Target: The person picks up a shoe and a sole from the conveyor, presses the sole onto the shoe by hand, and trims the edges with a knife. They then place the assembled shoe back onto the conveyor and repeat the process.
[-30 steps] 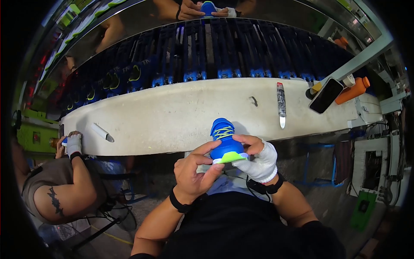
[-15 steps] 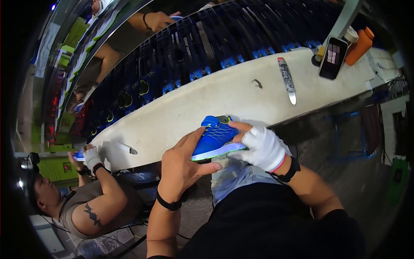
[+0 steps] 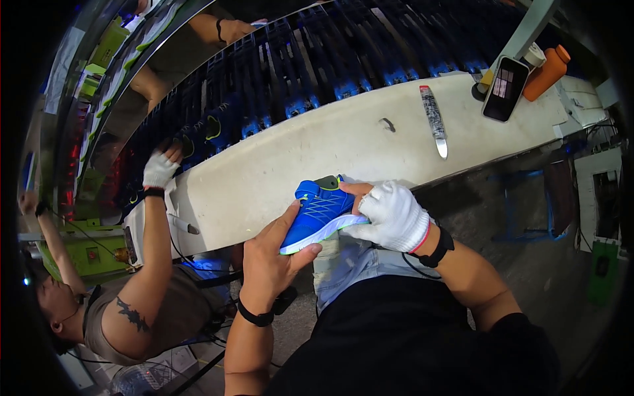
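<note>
A blue sneaker (image 3: 316,221) with pale crisscross lines and a white sole is held between my hands over the near edge of the white bench (image 3: 277,162). My bare left hand (image 3: 267,257) grips the toe end, thumb beneath the sole and fingers against the upper. At the heel end my right hand (image 3: 396,218), in a white glove with bare fingertips, closes on the collar and the sole. The sneaker is tilted, its side turned up toward me. Part of its heel is hidden behind my right fingers.
Behind the bench runs a dark slatted conveyor (image 3: 330,63) carrying dark shoes (image 3: 214,125). A knife-like tool (image 3: 433,122), a phone (image 3: 506,89) and an orange bottle (image 3: 547,72) lie or stand to the right. At left, a co-worker's gloved hand (image 3: 160,170) reaches to the conveyor.
The sneaker has shifted slightly left in my hands, toe dipping. The co-worker's gloved hand has gone from a blue shoe at the bench end up to the conveyor; their other arm now stretches left.
</note>
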Demonstrator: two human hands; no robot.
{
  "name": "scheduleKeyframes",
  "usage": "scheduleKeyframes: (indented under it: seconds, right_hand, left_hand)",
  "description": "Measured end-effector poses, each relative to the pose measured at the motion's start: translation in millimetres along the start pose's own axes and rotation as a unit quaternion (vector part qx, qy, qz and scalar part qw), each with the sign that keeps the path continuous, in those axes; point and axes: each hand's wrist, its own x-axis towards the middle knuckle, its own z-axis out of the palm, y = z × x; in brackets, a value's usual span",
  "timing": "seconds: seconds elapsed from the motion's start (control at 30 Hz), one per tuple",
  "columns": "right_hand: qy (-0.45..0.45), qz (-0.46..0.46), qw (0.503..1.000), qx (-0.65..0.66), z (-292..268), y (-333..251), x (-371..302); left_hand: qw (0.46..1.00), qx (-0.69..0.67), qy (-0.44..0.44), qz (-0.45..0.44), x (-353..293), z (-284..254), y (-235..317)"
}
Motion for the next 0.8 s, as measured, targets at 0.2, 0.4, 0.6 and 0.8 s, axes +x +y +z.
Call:
scheduleKeyframes:
  seconds: [0.2, 0.4, 0.6, 0.8]
  right_hand:
    - [-0.016, 0.039, 0.999, -0.011, -0.5, -2.2, 7.6]
    - [-0.058, 0.103, 0.99, -0.07, -13.5, -15.9, -0.5]
    - [0.007, -0.011, 0.994, 0.106, -54.0, -49.4, -2.3]
    - [-0.006, 0.019, 0.992, 0.124, -57.4, -35.6, -6.3]
  left_hand:
    - [1.0, -0.014, 0.009, -0.002, -0.7, 1.7, 1.5]
    - [0.997, 0.069, -0.012, 0.04, 3.3, -2.2, 27.9]
    - [0.958, -0.111, 0.188, 0.186, 8.8, 57.8, 24.2]
    - [0.931, -0.163, 0.252, 0.208, 5.6, 101.3, 20.1]
